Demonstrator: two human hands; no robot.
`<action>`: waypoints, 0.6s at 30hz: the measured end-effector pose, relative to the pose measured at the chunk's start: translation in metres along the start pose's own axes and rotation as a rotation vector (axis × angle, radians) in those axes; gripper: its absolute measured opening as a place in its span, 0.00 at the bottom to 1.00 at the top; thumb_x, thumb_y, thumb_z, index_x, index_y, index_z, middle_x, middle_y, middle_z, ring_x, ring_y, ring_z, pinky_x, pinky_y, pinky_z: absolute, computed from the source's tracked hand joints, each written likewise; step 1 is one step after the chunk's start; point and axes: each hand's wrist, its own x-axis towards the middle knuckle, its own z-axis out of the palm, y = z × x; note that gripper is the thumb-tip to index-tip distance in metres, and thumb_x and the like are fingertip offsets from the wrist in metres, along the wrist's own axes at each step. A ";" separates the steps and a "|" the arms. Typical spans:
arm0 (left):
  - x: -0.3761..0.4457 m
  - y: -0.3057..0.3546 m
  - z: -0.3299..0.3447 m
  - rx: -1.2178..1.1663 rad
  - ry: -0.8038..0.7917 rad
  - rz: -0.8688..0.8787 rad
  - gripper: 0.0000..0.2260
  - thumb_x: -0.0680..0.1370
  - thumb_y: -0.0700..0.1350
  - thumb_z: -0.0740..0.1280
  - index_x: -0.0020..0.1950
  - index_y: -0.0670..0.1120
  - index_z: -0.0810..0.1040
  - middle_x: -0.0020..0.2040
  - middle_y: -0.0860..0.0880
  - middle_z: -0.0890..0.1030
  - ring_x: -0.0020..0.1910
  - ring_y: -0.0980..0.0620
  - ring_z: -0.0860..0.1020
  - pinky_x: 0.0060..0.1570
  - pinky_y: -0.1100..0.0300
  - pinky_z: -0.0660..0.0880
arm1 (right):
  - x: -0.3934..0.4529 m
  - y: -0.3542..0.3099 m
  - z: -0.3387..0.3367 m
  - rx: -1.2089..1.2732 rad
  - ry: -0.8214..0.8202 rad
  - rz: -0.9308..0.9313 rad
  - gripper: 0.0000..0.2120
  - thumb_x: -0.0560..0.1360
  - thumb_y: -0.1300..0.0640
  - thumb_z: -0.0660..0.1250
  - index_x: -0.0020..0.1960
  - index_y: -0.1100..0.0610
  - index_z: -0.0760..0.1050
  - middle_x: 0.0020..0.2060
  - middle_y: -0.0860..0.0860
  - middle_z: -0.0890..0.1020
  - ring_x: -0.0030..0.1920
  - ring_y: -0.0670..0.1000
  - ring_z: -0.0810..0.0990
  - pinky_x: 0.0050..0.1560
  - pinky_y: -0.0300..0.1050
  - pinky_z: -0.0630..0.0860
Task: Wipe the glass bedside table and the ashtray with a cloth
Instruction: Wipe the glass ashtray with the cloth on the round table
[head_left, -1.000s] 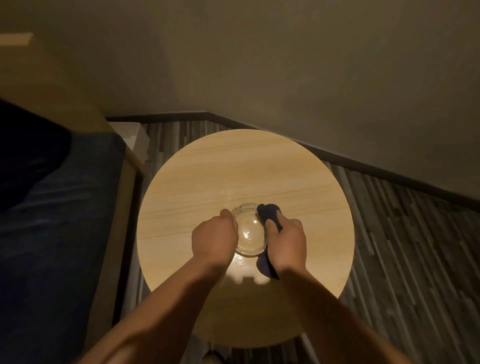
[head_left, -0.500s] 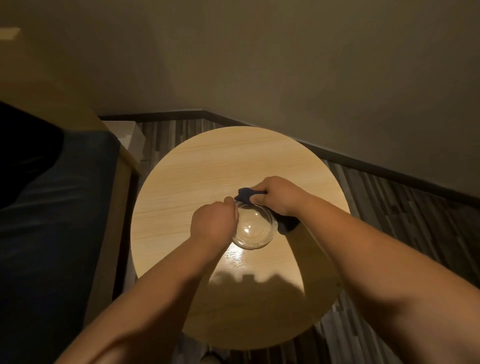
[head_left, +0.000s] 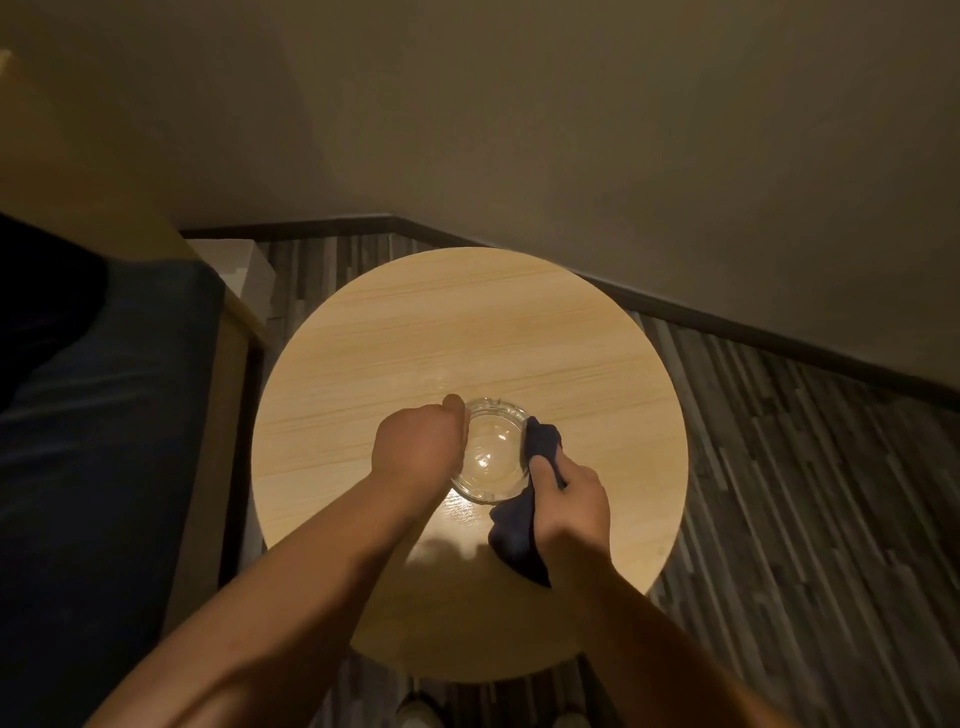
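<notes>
Dim light fills this corner of the room, and the round table (head_left: 467, 332) looks like pale wood under a shiny top. Near the middle of the table, a bit toward me, sits the clear glass ashtray (head_left: 491, 457). My left hand (head_left: 418, 454) is curled on the left side of the ashtray and grips its rim to keep it from moving. My right hand (head_left: 569, 506) is closed around the dark blue cloth (head_left: 519, 530) and presses a bunched bit of it on the right side of the ashtray, while the rest of the cloth hangs down toward me. I think the ashtray could slide, because glass on a shiny top is slippery. If I push too hard with the cloth and my left hand lets go a little, the ashtray could skid to the left, toward the bed (head_left: 104, 415), fall off the table and break. The loose end of the cloth could also catch the rim and tip it up.
</notes>
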 end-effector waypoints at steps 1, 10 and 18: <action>0.001 -0.001 -0.001 0.014 -0.010 0.020 0.07 0.78 0.43 0.62 0.54 0.43 0.71 0.39 0.47 0.80 0.31 0.44 0.74 0.29 0.59 0.64 | -0.005 0.002 -0.006 -0.013 -0.038 -0.012 0.10 0.80 0.52 0.60 0.47 0.55 0.76 0.44 0.53 0.78 0.42 0.46 0.77 0.38 0.30 0.70; 0.000 -0.013 0.001 -0.058 0.038 0.052 0.12 0.83 0.50 0.52 0.55 0.45 0.70 0.43 0.44 0.80 0.39 0.40 0.78 0.32 0.56 0.63 | 0.033 -0.013 -0.090 -0.577 -0.120 -0.528 0.17 0.77 0.55 0.65 0.66 0.54 0.74 0.53 0.49 0.76 0.51 0.48 0.75 0.49 0.38 0.68; -0.018 -0.021 0.004 -0.102 0.017 -0.040 0.16 0.83 0.53 0.49 0.56 0.45 0.70 0.44 0.44 0.80 0.41 0.40 0.78 0.33 0.56 0.67 | 0.071 0.000 -0.083 -1.179 -0.170 -0.762 0.21 0.77 0.45 0.61 0.69 0.50 0.69 0.65 0.52 0.74 0.62 0.56 0.71 0.62 0.55 0.67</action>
